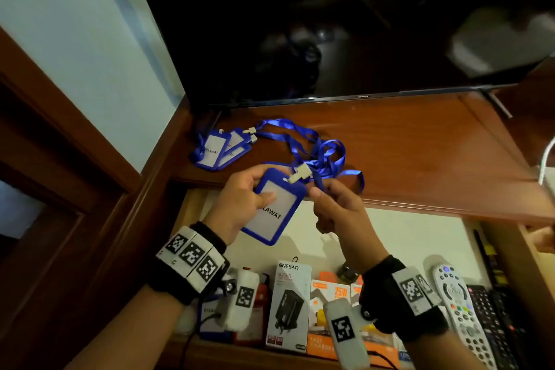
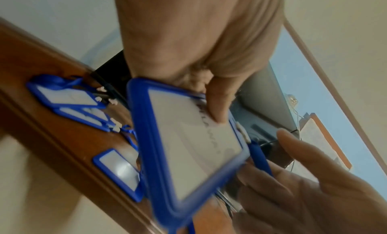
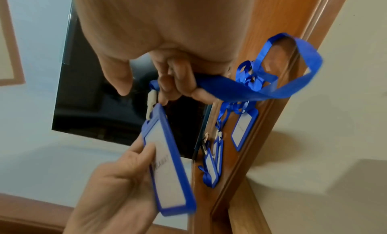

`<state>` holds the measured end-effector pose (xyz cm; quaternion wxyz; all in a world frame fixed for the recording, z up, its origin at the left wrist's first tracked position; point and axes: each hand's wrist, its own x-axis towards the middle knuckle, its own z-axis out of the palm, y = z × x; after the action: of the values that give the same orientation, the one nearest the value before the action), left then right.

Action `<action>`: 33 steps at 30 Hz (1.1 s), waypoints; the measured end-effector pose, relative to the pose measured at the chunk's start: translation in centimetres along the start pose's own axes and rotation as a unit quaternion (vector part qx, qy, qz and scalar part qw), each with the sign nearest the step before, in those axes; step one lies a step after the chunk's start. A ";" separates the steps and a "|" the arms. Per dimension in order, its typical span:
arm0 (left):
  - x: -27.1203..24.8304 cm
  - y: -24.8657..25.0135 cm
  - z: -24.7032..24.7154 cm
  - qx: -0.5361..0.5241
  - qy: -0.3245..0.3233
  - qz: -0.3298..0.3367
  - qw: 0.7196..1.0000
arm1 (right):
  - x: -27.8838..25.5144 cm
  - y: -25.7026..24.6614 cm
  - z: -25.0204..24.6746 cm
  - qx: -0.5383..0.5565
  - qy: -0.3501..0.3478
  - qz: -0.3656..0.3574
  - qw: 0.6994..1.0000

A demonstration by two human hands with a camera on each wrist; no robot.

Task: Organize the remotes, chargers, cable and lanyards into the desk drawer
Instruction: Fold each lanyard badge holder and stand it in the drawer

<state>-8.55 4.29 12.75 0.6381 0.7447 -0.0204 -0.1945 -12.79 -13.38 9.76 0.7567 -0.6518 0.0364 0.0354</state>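
Observation:
A blue badge holder [image 1: 271, 207] with a white card hangs over the open drawer. My left hand [image 1: 258, 186] grips it, thumb [image 2: 217, 101] pressed on the card face [image 2: 188, 146]. My right hand [image 1: 319, 194] pinches its blue lanyard strap [image 1: 327, 159] just below the white clip [image 1: 295, 176]. In the right wrist view the fingers [image 3: 178, 85] curl round the strap [image 3: 293, 88], which loops back onto the desk top. A pile of other blue badge holders [image 1: 219, 149] lies on the desk top at the far left.
The open drawer [image 1: 420, 237] holds boxed chargers [image 1: 289, 303] along its near edge, a silver remote [image 1: 459, 303] and black remotes [image 1: 495, 324] at the right. A dark TV [image 1: 330, 24] stands at the back of the wooden desk top [image 1: 405, 141]. A white cable [image 1: 545, 165] lies far right.

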 end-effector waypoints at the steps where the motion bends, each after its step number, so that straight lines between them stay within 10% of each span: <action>1: -0.1 -0.2 0.4 -0.021 0.024 -0.002 1.000 | -0.2 0.1 0.5 -0.010 0.002 -0.005 1.000; 7: -0.6 -0.3 3.3 -0.123 0.068 0.011 0.990 | -0.1 -0.3 1.4 -0.055 -0.008 -0.029 0.998; 12: 0.2 0.2 1.0 0.052 -0.020 0.081 0.995 | 0.6 -0.6 -0.2 -0.180 -0.075 -0.023 0.981; 16: 0.4 2.0 -0.6 0.419 -0.164 0.102 0.887 | 0.5 -1.1 -0.8 -0.350 -0.219 -0.023 0.910; 19: 0.0 2.7 -0.3 0.507 -0.236 0.062 0.827 | 0.6 -1.5 -0.8 -0.404 -0.274 -0.011 0.873; 26: -0.2 1.1 -2.0 0.248 -0.205 0.041 0.946 | -0.4 -1.4 -1.5 -0.065 -0.113 0.055 0.990; 29: -0.2 0.8 -2.2 0.023 -0.092 0.053 0.994 | 0.0 -0.9 -2.2 -0.004 -0.067 0.068 0.995; 33: 0.6 0.7 -2.5 -0.165 0.114 0.063 0.978 | -0.7 -0.5 -1.7 -0.105 -0.091 0.054 0.989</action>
<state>-7.07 6.33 13.55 0.7615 0.6434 0.0382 -0.0688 -13.49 -15.15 10.07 0.6810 -0.7189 -0.0014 0.1395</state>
